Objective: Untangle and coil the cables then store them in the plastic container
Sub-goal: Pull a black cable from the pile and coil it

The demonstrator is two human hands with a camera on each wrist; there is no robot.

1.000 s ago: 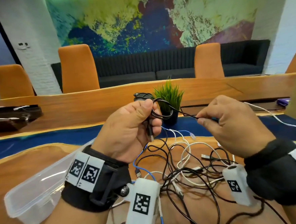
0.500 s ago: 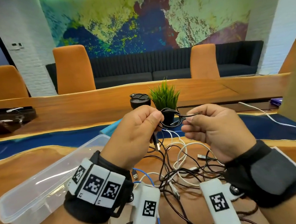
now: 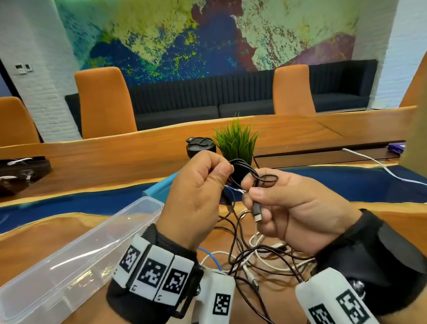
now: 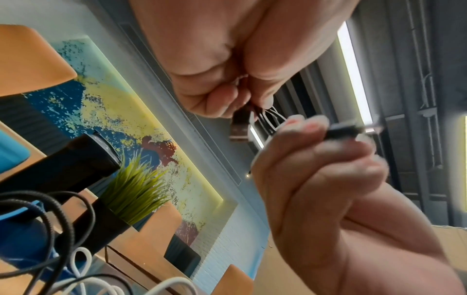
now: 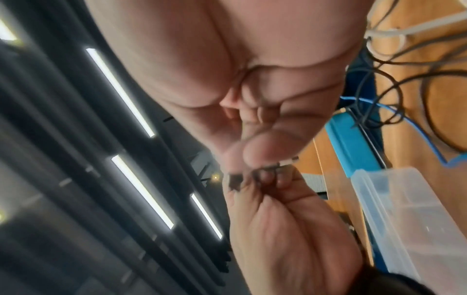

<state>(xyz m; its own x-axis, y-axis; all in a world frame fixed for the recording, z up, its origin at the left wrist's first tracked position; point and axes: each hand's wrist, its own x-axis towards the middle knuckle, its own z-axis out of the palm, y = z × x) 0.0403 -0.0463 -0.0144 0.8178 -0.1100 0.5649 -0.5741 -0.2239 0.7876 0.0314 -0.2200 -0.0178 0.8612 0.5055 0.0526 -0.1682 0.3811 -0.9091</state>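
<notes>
My left hand is raised above the table and grips a small coil of black cable between thumb and fingers. My right hand is right beside it and pinches the same cable's free end, whose plug hangs below the thumb. The left wrist view shows the left hand pinching the loops next to a USB plug, with the right hand holding the other plug. A tangle of black, white and blue cables lies on the table beneath. The clear plastic container stands open at the left.
A potted plant and a black lidded cup stand behind my hands. A blue lid lies beyond the container. A white cable runs off to the right. A dark tray sits far left.
My right hand has come in from the right to the coil, drawing up the slack, and now holds the plug end. The left hand kept its grip and moved slightly right.
</notes>
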